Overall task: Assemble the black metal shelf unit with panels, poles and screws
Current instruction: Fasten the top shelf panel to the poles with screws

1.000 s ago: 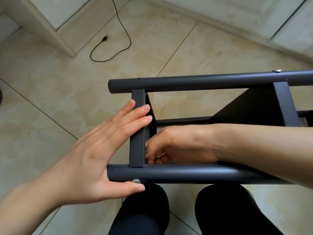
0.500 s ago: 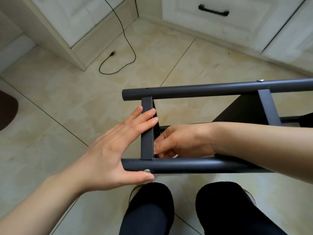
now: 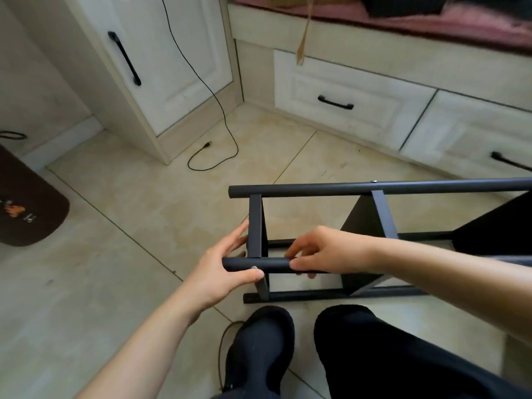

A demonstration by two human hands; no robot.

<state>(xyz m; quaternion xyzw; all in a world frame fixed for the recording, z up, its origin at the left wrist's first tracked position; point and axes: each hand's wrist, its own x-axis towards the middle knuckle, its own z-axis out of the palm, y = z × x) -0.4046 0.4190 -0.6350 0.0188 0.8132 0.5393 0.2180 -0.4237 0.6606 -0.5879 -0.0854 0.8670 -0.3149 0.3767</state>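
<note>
The black metal shelf unit lies on its side on the tiled floor, its far pole [image 3: 374, 187] and near pole [image 3: 273, 264] running left to right. A flat panel edge [image 3: 255, 226] joins them at the left end, and a black panel [image 3: 362, 223] sits further right. My left hand [image 3: 224, 263] rests at the near pole's end, fingers straight beside the panel edge, thumb pressed just under a silver screw [image 3: 254, 267]. My right hand [image 3: 325, 251] grips the near pole from above, thumb on the front and fingers curled over it.
A third pole [image 3: 316, 295] lies on the floor just ahead of my black-clad legs [image 3: 374, 355]. A black cable [image 3: 218, 110] trails down to the floor at the back. A brown mat [image 3: 28, 208] is at the left. White cabinet drawers [image 3: 345, 93] line the far wall.
The view has lifted and pulled back. My right hand has come out from inside the frame and now grips the near pole. My left hand stays at the pole's end.
</note>
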